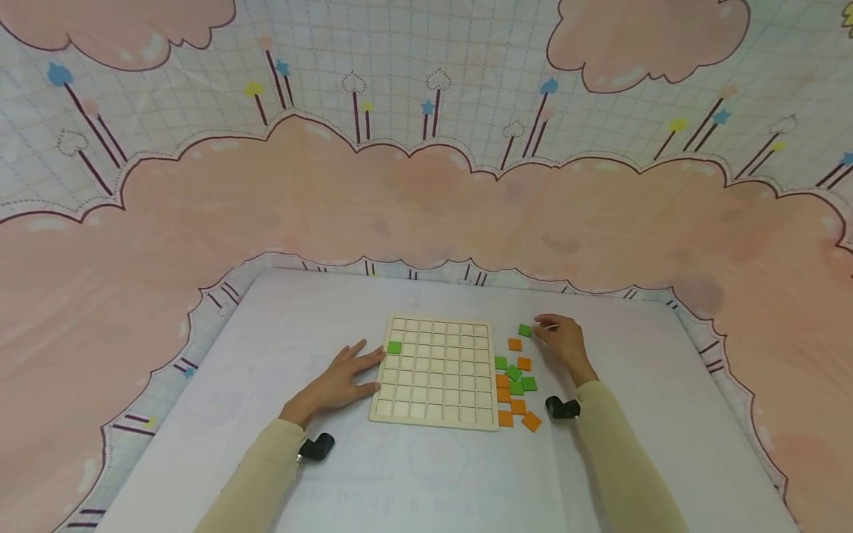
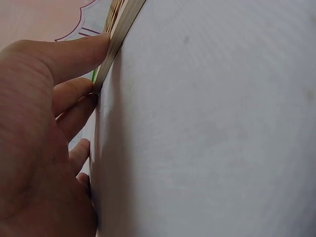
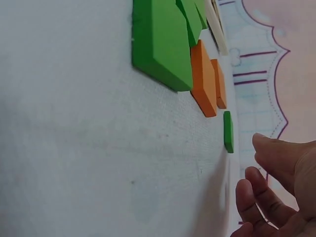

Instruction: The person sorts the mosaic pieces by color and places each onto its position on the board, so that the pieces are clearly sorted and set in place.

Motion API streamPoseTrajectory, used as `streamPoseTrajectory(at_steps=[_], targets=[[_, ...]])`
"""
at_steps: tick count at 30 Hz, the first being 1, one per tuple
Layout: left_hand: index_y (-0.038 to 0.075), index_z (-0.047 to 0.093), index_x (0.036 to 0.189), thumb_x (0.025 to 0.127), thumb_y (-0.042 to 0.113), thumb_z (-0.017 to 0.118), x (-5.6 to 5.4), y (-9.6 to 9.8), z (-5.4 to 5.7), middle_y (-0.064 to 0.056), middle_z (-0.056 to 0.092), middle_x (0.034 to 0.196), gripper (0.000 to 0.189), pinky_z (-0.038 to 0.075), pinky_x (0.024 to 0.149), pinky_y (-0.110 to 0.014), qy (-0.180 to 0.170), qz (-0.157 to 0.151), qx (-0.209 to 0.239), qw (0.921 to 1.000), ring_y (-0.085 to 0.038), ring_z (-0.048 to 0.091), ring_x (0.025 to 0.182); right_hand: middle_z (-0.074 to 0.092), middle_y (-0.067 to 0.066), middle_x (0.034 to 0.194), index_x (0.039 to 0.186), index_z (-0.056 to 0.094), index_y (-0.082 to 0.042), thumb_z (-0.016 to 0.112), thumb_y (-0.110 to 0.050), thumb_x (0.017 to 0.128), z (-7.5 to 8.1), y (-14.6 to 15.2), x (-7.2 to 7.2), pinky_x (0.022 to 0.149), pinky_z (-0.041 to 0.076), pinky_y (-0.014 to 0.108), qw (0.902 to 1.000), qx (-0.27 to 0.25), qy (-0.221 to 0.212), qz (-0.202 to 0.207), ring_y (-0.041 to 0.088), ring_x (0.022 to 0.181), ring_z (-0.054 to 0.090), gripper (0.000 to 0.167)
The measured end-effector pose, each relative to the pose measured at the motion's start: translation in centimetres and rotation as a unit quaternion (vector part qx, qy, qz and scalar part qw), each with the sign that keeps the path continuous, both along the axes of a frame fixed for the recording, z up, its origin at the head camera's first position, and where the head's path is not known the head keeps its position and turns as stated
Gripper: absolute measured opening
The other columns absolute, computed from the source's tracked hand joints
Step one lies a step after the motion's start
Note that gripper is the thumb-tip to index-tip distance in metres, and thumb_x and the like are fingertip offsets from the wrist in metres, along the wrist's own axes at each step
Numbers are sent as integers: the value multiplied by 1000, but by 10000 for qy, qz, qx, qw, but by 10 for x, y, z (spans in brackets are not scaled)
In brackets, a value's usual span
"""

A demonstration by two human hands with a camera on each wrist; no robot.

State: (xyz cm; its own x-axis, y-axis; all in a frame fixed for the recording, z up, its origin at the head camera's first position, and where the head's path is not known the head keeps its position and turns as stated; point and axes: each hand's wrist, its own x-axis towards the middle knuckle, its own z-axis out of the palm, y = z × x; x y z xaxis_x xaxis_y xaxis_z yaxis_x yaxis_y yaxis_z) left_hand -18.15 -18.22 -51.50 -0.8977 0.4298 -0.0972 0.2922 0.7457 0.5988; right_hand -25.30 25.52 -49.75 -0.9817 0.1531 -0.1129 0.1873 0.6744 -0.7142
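Note:
A wooden grid board (image 1: pixel 433 426) lies flat on the table, with one green tile (image 1: pixel 395 347) in a cell by its left side. My left hand (image 1: pixel 343 376) rests at the board's left edge, fingers spread; in the left wrist view its thumb and fingertips meet the board's side (image 2: pixel 118 47). My right hand (image 1: pixel 563 344) is right of the farthest loose green tile (image 1: pixel 525 330). The right wrist view shows the thumb and loosely bent fingers (image 3: pixel 264 190) with nothing between them, a little off that green tile (image 3: pixel 228 132).
Several loose orange tiles (image 1: pixel 518 407) and green tiles (image 1: pixel 529 383) lie scattered along the board's right side, some against its edge. A white cover spreads over the table (image 1: pixel 320 296). Behind stands a patterned curtain (image 1: pixel 400 207). Each wrist carries a black camera (image 1: pixel 562 408).

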Motion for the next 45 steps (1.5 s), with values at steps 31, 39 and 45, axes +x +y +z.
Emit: streamPoseTrajectory(at_steps=[31,39,45], targets=[[12,44,148,92,31,68,-3,-2,-5,-3,38,158,65,5,124,-59,83,-63,-14,9999,-37,11,153,66,16,107,112,67,-4,64,-17,93,-13,-1,-3,86,47,38,9999,-126,69,22,29,98,56,22],[12,45,148,91,31,69,-3,-2,-5,-3,38,158,64,5,124,-59,70,-31,7,10000,-37,12,153,67,17,108,110,67,-4,63,-17,95,-5,-4,4,87,48,36,9995,-277,149,-17,29,99,57,20],[12,45,148,92,31,69,-3,-3,-6,-2,38,158,64,5,124,-60,84,-40,66,9999,-37,12,153,69,16,105,108,69,-4,65,-16,94,3,-7,9,69,47,25,9987,-189,474,39,27,93,58,19]])
